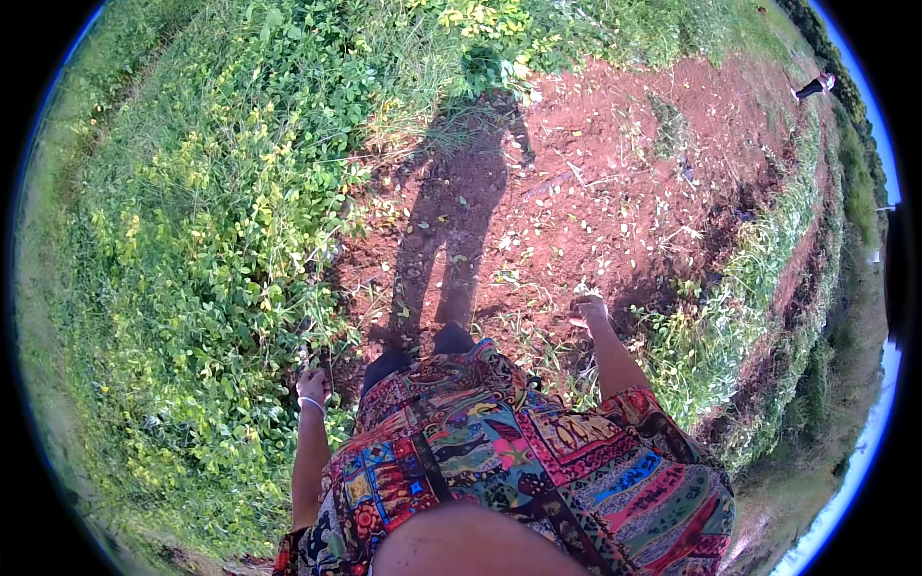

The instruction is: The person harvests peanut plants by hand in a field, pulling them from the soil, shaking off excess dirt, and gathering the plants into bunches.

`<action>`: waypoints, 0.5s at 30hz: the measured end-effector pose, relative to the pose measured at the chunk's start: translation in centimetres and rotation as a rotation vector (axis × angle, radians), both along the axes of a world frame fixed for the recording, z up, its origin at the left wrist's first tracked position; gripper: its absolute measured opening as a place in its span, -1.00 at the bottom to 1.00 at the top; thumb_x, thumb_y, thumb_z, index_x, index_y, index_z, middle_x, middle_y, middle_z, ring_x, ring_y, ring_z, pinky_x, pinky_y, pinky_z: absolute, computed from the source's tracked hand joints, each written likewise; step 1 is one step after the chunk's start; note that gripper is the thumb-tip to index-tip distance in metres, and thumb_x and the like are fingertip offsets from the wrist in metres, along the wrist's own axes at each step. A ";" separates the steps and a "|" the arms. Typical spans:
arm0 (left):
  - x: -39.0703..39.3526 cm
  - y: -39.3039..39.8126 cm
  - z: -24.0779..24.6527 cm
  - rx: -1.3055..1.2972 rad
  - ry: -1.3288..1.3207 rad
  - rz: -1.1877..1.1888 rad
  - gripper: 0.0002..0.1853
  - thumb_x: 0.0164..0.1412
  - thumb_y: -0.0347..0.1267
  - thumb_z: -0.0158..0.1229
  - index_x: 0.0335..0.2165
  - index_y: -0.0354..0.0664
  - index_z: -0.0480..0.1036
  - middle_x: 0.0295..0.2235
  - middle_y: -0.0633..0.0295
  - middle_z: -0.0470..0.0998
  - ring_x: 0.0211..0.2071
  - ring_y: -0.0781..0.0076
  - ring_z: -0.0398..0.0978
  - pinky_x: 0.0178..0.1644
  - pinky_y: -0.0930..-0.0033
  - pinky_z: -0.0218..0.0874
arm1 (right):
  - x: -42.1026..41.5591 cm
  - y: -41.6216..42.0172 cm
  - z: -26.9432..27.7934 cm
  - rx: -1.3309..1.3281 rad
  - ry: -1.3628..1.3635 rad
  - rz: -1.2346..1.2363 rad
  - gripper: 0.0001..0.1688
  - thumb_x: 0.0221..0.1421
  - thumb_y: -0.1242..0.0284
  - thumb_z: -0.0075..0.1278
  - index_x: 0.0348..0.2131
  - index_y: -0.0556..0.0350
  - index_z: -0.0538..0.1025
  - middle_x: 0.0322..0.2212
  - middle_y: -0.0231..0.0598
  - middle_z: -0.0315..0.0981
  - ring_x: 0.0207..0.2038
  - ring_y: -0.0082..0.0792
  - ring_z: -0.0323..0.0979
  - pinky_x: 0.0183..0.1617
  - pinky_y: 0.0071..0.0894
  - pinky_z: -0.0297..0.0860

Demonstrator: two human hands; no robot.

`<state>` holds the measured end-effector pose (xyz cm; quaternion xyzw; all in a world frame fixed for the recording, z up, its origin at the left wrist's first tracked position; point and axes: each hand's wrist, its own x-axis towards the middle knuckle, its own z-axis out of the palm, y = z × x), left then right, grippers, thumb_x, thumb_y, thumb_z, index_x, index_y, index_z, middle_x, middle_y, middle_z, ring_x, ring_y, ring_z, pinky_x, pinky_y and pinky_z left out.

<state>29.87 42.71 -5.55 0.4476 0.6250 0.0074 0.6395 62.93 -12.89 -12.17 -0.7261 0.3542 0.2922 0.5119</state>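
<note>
My left hand [314,387], with a pale band at the wrist, is closed at the edge of leafy green plants [238,324]; thin stems and leaves rise just past its fingers, and whether it grips them is unclear. Out to the right, my right hand [591,309] is held above reddish-brown soil [562,237]. Its fingers look partly curled, and pale-green leaves show right beyond them; I cannot tell if they are held or lie behind.
Loose leaves and cut stems lie scattered over the soil. Pulled weeds [727,309] form a heap along the right side. A person [815,86] stands far off at the upper right. My shadow [461,194] falls ahead across soil and plants.
</note>
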 end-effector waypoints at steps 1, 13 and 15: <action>-1.4 0.3 0.0 -0.009 -0.006 0.004 -0.96 -0.06 -0.50 -0.04 -0.51 -0.19 0.30 -0.79 0.32 0.26 -0.86 0.60 0.13 -0.85 0.58 -0.05 | 0.3 1.5 0.7 -0.032 -0.035 0.049 -0.80 -0.18 0.58 -0.09 -0.40 0.14 0.41 -0.58 -0.21 0.34 -0.64 -0.32 0.36 -0.53 -0.22 0.40; -14.8 1.7 -0.1 -0.060 0.198 0.333 -0.64 0.04 -0.13 -0.10 -0.71 -0.10 0.21 -0.84 0.39 0.18 -0.88 0.60 0.07 -0.88 0.60 -0.12 | 0.8 19.4 4.6 -0.257 -0.158 0.757 -0.74 -0.13 0.37 -0.05 -0.55 0.28 0.40 -0.69 -0.18 0.40 -0.69 -0.40 0.40 -0.63 -0.46 0.37; -17.2 1.1 -0.9 -0.048 0.226 0.401 -0.65 0.04 -0.13 -0.10 -0.70 -0.11 0.22 -0.84 0.39 0.17 -0.88 0.60 0.08 -0.88 0.59 -0.12 | 1.0 20.2 3.3 -0.325 -0.167 0.806 -0.67 -0.18 0.29 -0.07 -0.67 0.25 0.43 -0.74 -0.23 0.41 -0.64 -0.44 0.43 -0.50 -0.52 0.37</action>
